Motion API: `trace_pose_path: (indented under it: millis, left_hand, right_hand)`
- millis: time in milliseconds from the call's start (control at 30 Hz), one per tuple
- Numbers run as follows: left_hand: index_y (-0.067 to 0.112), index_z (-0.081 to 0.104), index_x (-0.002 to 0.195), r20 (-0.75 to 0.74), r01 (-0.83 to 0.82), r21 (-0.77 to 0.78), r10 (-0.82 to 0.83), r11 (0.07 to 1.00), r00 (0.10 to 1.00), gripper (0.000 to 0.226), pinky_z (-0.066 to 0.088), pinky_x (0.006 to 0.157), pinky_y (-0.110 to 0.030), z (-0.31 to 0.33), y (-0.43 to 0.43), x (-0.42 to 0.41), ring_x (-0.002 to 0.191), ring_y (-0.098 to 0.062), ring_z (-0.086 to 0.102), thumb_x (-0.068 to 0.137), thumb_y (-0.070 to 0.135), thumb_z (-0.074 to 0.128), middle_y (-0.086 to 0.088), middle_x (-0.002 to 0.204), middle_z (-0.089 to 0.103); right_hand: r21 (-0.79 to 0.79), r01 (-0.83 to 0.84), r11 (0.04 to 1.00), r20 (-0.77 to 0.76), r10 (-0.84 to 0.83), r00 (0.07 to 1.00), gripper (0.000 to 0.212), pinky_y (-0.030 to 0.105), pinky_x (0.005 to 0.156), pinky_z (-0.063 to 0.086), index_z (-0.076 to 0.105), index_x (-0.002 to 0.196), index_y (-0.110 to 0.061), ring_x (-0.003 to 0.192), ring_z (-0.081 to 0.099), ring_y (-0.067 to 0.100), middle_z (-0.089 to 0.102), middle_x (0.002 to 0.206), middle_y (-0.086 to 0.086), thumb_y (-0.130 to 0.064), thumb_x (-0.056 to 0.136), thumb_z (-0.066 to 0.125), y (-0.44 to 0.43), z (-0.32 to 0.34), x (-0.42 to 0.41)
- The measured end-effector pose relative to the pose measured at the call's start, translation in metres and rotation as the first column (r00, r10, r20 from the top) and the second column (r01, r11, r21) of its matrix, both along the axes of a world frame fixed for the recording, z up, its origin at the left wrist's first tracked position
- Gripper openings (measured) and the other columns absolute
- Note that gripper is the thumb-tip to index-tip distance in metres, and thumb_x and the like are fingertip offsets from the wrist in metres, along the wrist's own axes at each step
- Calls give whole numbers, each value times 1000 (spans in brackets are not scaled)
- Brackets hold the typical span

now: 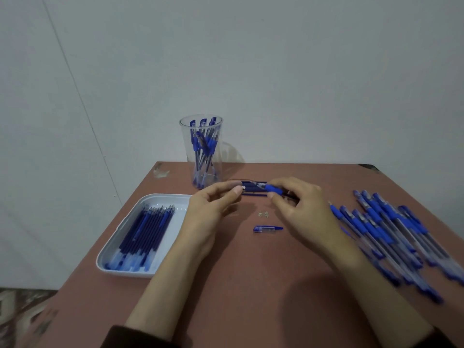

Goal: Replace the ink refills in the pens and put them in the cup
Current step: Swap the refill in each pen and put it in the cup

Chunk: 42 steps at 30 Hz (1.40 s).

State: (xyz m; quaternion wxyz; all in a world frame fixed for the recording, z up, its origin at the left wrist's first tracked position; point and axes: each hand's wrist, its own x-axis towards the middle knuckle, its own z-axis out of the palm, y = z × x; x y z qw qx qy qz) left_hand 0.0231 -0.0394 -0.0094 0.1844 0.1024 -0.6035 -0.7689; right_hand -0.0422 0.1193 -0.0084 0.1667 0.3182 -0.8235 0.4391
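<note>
My right hand (298, 209) grips a blue pen (273, 189) by its rubber grip over the middle of the table. My left hand (213, 204) pinches the pen's small tip piece (242, 188) between thumb and forefinger, just left of the pen. Behind the hands lies a flat pack of blue refills (252, 188). A clear cup (202, 151) with several blue pens stands at the back. A white tray (120, 247) on the left holds several blue refills (143, 237). A blue pen cap (267, 229) lies in front of the hands.
A heap of several blue pens (391, 234) covers the right side of the reddish table (226, 297). Small pale bits (263, 214) lie near the cap. A grey wall stands behind the table, and patterned floor shows at lower left.
</note>
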Motion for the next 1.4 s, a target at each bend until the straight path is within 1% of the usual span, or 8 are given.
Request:
trace_pose_path:
  millis: [167, 367, 567, 733, 933, 1133, 1300, 1400]
  left_hand:
    - [9, 70, 96, -8, 20, 62, -20, 998, 1000, 12, 52, 67, -15, -1, 0, -1, 75, -9, 62, 84, 8, 66, -3, 84, 67]
    - [7, 71, 98, -2, 30, -90, -30, 995, 1000, 15, 52, 67, -15, -4, 4, -1, 77, -8, 64, 83, 8, 69, -3, 84, 71]
    - [15, 60, 110, -130, 58, 62, -50, 996, 990, 31, 54, 72, -19, -1, 4, -1, 80, -9, 69, 84, -1, 64, -1, 87, 74]
    - [16, 59, 112, -170, 102, 126, -80, 987, 982, 40, 55, 78, -23, 0, 7, -2, 78, -12, 70, 73, 14, 69, -6, 93, 74]
    - [11, 72, 99, -111, 78, 31, -74, 996, 991, 30, 45, 87, -27, -5, 5, -3, 100, -13, 66, 75, 28, 67, -7, 101, 72]
    - [15, 74, 101, -126, 94, -6, -94, 996, 988, 30, 38, 107, -50, -7, 6, -3, 113, -28, 61, 81, 36, 68, -11, 113, 69]
    - [10, 70, 107, -125, 40, 39, -35, 998, 992, 30, 42, 97, -36, -7, 4, -4, 115, -24, 61, 84, 29, 67, -12, 113, 69]
    - [10, 71, 107, -131, 84, 37, -79, 996, 988, 34, 41, 103, -38, -6, 5, -3, 116, -24, 60, 83, 33, 67, -12, 113, 69]
  right_hand:
    - [108, -7, 994, -31, 10, 999, 17, 39, 69, 50, 70, 94, -31, 74, 58, 6, 65, 80, -10, -21, 84, 60, -1, -2, 2]
    - [138, -31, 990, -47, 38, 998, 18, 32, 70, 49, 70, 97, -30, 75, 57, 6, 64, 81, -12, -21, 86, 60, -3, -3, 4]
    - [-20, -112, 993, 191, 114, 975, 14, 19, 67, 50, 70, 100, -25, 72, 65, 9, 67, 72, -5, -21, 90, 62, -11, -2, 10]
    - [-221, -234, 947, 341, 299, 891, 15, 9, 55, 40, 68, 104, -13, 52, 55, -1, 60, 61, -7, -13, 92, 59, -16, 3, 17]
    - [-324, -210, 923, 367, 327, 871, 14, 23, 52, 37, 68, 96, -25, 47, 45, 2, 59, 61, 0, -16, 93, 58, -16, 4, 14]
    - [-313, -273, 910, 369, 381, 848, 15, 16, 53, 35, 68, 102, -20, 47, 45, 3, 59, 62, 0, -14, 94, 56, -16, 6, 19]
    - [-374, -243, 895, 375, 386, 843, 14, 25, 50, 33, 68, 95, -25, 47, 40, 9, 59, 61, 2, -16, 93, 58, -16, 6, 16]
    - [-309, -221, 925, 350, 326, 878, 13, 13, 54, 37, 68, 100, -21, 47, 49, 2, 58, 61, 0, -16, 94, 57, -17, 5, 17]
